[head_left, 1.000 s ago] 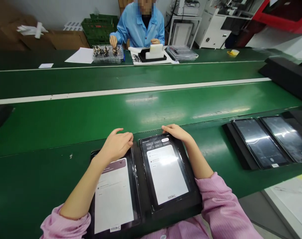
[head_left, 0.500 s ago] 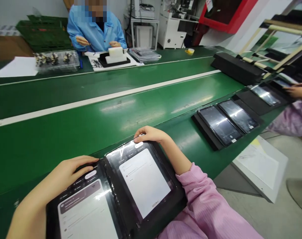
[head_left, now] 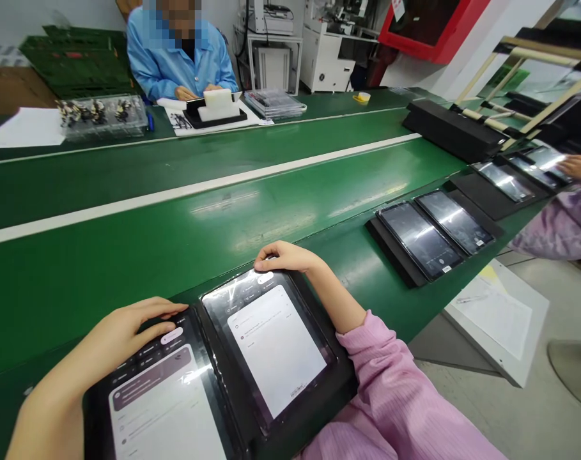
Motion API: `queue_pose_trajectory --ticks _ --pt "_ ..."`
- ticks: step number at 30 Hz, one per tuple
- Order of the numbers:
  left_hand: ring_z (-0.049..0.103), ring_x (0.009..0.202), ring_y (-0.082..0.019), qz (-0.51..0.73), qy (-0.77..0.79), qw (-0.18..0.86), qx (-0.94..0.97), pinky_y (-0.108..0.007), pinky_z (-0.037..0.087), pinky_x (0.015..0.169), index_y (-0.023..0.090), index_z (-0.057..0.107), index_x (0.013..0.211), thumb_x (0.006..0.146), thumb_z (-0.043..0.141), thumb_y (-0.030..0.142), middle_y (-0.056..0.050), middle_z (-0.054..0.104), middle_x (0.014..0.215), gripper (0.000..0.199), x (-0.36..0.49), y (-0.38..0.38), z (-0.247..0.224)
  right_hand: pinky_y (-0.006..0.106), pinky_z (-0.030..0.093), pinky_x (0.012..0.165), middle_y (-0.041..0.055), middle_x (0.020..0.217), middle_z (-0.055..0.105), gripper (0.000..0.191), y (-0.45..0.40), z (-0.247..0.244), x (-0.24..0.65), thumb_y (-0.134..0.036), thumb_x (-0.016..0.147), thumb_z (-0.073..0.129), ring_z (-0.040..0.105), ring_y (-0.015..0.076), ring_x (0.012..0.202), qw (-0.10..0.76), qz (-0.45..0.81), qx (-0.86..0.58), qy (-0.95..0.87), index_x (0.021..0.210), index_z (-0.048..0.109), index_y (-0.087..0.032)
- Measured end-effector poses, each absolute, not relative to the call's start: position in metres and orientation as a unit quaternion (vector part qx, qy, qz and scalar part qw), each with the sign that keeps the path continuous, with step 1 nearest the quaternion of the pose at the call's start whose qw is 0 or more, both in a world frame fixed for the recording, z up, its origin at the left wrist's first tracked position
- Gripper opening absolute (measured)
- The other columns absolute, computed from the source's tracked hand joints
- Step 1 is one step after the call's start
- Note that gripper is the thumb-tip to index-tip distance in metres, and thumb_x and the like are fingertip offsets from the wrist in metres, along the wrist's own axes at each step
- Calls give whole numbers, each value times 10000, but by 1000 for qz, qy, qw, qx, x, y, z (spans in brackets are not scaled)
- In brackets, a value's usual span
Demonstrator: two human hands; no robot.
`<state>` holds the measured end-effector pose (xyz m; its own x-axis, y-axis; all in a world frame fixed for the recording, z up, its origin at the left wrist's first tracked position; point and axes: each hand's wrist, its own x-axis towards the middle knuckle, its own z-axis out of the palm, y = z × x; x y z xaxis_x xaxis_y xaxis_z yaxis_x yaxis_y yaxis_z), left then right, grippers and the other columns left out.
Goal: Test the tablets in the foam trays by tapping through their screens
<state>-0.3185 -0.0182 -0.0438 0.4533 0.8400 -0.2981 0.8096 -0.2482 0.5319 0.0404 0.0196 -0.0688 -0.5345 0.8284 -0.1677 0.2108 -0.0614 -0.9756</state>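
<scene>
While the left tablet [head_left: 160,409] and right tablet [head_left: 280,351] lie abreast on black backing [head_left: 331,396], the outstretched left hand [head_left: 131,329] rests at the former's top edge; the right hand [head_left: 287,257] curls at the latter's, grip unclear. Light, even pressure likely suits.

A pink garment [head_left: 342,431] shows at the bottom centre of the frame. Its right sleeve [head_left: 408,393], in the lower right, is of pink cloth with fine, thin lines, and it gathers into many soft folds. The edge of this sleeve is crumpled and ends on the right forearm [head_left: 340,297]. The right hand [head_left: 287,257], the left hand [head_left: 131,329] and the visible left forearm [head_left: 55,399] are bare.
</scene>
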Motion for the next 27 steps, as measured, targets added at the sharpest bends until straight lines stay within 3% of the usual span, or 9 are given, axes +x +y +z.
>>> queue_pose_trajectory --ticks 5,12,18,23,27 --pt "665 1119 -288 16 506 332 796 -372 519 993 319 744 1184 909 481 690 -24 725 1210 531 -315 -23 -37 292 452 834 34 868 714 401 18 -71 43 -518 695 826 621 196 870 260 576 -400 -664 815 726 -149" --pt "654 1118 -276 -9 504 310 806 -344 530 954 253 683 1253 859 533 581 -71 699 1237 535 -312 -34 -35 316 473 840 52 909 730 369 12 -73 48 -507 747 768 644 214 892 230 528 -425 -698 857 743 -155" --pt "638 1171 -261 -10 502 319 804 -355 496 1011 247 681 1232 957 386 584 -69 688 1290 526 -311 -41 -30 334 487 843 68 989 730 330 2 -75 55 -441 776 766 655 237 929 199 460 -458 -734 943 738 -158" --pt "652 1121 -265 -3 493 305 815 -351 516 946 255 674 1195 906 490 548 -73 703 1235 451 -307 -44 -34 366 511 899 85 1050 717 346 -9 -90 54 -427 801 771 656 254 980 181 414 -492 -744 1011 735 -155" --pt "655 1053 -262 8 499 296 814 -344 517 882 246 658 1128 866 544 508 -66 709 1155 388 -301 -43 -38 430 489 1034 99 1154 685 366 -21 -105 55 -453 832 734 627 278 1118 247 399 -478 -743 1073 715 -179"
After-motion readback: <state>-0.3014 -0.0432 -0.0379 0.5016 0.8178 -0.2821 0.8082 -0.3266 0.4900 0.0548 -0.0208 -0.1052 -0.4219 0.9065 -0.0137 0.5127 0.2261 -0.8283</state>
